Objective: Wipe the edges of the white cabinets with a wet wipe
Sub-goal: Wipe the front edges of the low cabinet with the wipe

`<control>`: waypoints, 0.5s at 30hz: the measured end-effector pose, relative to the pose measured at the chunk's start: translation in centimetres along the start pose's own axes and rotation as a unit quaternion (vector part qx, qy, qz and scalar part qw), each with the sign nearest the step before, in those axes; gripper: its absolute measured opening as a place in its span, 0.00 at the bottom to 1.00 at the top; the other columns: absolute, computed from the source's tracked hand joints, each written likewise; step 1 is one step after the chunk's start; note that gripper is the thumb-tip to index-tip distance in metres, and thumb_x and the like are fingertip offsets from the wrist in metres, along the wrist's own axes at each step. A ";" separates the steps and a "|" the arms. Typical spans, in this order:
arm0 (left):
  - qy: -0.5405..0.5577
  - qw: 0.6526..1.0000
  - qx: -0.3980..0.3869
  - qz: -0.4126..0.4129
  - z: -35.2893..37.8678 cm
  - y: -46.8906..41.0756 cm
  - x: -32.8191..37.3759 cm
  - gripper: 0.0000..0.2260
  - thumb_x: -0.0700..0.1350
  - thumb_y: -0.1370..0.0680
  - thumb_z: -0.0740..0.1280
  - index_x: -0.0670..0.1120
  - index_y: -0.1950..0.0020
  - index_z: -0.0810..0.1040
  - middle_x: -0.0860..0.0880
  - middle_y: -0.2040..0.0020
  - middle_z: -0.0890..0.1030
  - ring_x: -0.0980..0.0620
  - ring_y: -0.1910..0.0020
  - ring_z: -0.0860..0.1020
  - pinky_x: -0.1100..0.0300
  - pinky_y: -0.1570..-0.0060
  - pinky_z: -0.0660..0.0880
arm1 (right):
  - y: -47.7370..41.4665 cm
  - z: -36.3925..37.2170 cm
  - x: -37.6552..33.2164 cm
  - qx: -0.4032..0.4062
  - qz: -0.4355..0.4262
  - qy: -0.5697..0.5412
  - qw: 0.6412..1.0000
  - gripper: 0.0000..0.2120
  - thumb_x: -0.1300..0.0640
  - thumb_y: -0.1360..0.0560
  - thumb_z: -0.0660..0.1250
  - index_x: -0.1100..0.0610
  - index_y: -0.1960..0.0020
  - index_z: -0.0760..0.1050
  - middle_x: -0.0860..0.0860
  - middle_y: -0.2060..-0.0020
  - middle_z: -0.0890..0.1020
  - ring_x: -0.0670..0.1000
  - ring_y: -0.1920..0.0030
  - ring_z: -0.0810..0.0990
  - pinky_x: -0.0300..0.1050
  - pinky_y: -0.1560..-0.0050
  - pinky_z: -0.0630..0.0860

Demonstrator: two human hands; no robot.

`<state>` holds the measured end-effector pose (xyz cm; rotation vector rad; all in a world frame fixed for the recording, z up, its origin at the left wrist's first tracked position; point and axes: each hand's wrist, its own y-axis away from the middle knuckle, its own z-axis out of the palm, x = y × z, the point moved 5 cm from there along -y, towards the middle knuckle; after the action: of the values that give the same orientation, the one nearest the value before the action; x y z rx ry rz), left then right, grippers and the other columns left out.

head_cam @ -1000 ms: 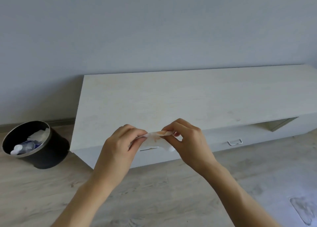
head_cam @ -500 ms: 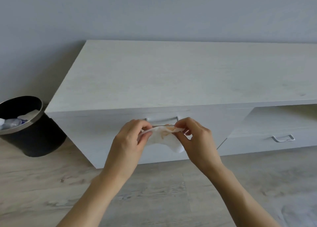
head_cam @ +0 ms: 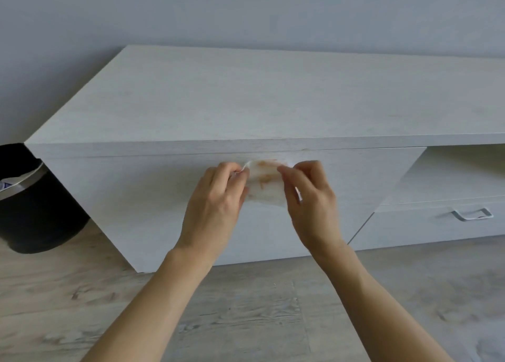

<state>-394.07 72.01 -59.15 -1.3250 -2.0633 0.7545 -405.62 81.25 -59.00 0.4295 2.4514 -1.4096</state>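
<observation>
Head view: the wet wipe (head_cam: pixel 265 184), stained orange-brown, is pinched at its 2 upper corners by the left hand (head_cam: pixel 216 205) and the right hand (head_cam: pixel 311 197). It is held before the white cabinet (head_cam: pixel 246 101), just below its front top edge. Judging by the stains, a clean side should be folded outward before that edge is wiped.

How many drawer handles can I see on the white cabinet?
1: a metal handle on the low drawer at the right end of the white cabinet. Another may be hidden behind the wet wipe that the left hand and the right hand hold.
</observation>
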 end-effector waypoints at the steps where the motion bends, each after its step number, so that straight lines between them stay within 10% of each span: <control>1: -0.037 0.999 0.000 0.013 0.3 0.2 -0.1 0.14 0.35 0.30 0.72 0.37 0.44 0.78 0.41 0.49 0.79 0.42 0.56 0.76 0.51 0.59 0.74 | 0.4 0.2 -0.1 -0.003 -0.023 0.010 1.000 0.09 0.70 0.28 0.67 0.64 0.49 0.79 0.59 0.57 0.77 0.53 0.62 0.77 0.45 0.67 0.76; 7: -0.173 0.980 -0.035 0.087 1.9 2.3 -0.4 0.25 0.41 0.24 0.65 0.40 0.29 0.64 0.44 0.27 0.63 0.45 0.30 0.61 0.47 0.35 0.59 | 3.3 2.8 -0.4 -0.108 -0.106 0.074 0.986 0.23 0.73 0.30 0.65 0.67 0.35 0.69 0.63 0.34 0.69 0.62 0.31 0.63 0.52 0.34 0.66; 15: -0.088 0.991 -0.051 0.082 1.0 3.2 -1.1 0.20 0.41 0.21 0.59 0.38 0.29 0.65 0.42 0.28 0.65 0.47 0.29 0.62 0.47 0.31 0.62 | 2.9 3.4 -1.5 -0.113 -0.103 0.040 0.987 0.20 0.69 0.25 0.65 0.65 0.34 0.69 0.59 0.35 0.72 0.58 0.32 0.66 0.48 0.33 0.66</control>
<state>-392.47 71.96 -62.33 -1.5499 -2.1730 0.8745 -402.75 79.52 -62.38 0.1901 2.7489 -1.1849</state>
